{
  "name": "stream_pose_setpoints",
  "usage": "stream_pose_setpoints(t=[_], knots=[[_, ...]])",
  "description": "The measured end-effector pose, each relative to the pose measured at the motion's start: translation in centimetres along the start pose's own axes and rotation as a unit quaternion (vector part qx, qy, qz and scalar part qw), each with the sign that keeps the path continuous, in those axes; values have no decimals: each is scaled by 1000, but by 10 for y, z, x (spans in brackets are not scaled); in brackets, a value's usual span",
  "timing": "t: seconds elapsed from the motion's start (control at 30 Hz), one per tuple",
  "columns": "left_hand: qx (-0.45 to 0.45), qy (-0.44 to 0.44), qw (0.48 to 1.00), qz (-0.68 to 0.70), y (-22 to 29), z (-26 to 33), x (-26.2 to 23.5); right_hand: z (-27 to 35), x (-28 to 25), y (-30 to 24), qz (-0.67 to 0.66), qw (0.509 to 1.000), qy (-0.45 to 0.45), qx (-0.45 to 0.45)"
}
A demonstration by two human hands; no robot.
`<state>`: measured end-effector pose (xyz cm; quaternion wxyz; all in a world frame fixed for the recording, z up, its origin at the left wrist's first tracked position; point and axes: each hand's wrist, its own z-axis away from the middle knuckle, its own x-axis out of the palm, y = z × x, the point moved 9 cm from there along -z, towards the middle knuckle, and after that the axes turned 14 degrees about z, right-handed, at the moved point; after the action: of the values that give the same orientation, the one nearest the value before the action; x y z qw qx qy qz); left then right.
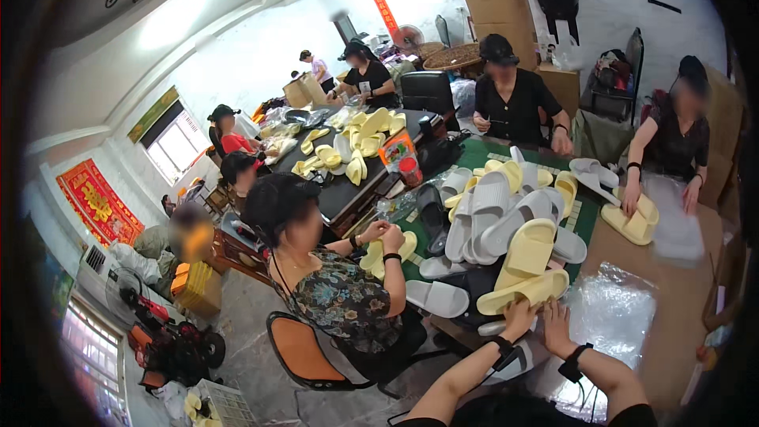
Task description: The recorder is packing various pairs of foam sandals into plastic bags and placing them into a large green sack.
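Observation:
My left hand (519, 319) is at the near edge of a yellow slipper (536, 288), its fingers closed on the sole's side. Just right of it, my right hand (558, 330) has its fingers stretched out, their tips close to the same slipper; whether they touch it I cannot tell. Another yellow slipper (528, 247) lies right behind, against the pile. Under and beside my forearms are a grey slipper (518, 365), partly hidden, and clear plastic bags (613, 320). Dark bands circle both my wrists.
Grey slippers (490, 205) and yellow ones are heaped on the green tabletop (587, 217). At left a co-worker (340, 292) handles yellow slippers; across sits another co-worker (518, 103). At far right a person (676, 126) touches a yellow slipper and a plastic bag. An orange-backed chair (304, 348) stands left.

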<state>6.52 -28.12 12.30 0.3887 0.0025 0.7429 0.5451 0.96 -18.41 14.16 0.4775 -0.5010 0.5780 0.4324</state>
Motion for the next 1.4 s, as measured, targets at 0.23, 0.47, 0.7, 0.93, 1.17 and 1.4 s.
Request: stream_pose_setpoints(t=[0.23, 0.47, 0.7, 0.93, 1.17, 1.4], knots=[[38, -48, 971, 233, 4, -19, -2, 0, -9, 13, 41, 997, 32, -60], [-15, -121, 894, 431, 51, -45, -25, -32, -18, 58, 113, 994, -1, 2], [-69, -148, 814, 558, 115, -63, -49, -32, -20, 101, 198, 938, 27, 282], [-33, -128, 807, 575, 162, -43, -39, 22, 45, 75, -254, 920, -215, 206], [-88, -283, 728, 618, 253, 41, 23, 74, -86, 100, -551, 804, 44, 219], [-141, -439, 665, 588, 281, 97, 101, 194, -136, 179, -585, 671, 282, 358]])
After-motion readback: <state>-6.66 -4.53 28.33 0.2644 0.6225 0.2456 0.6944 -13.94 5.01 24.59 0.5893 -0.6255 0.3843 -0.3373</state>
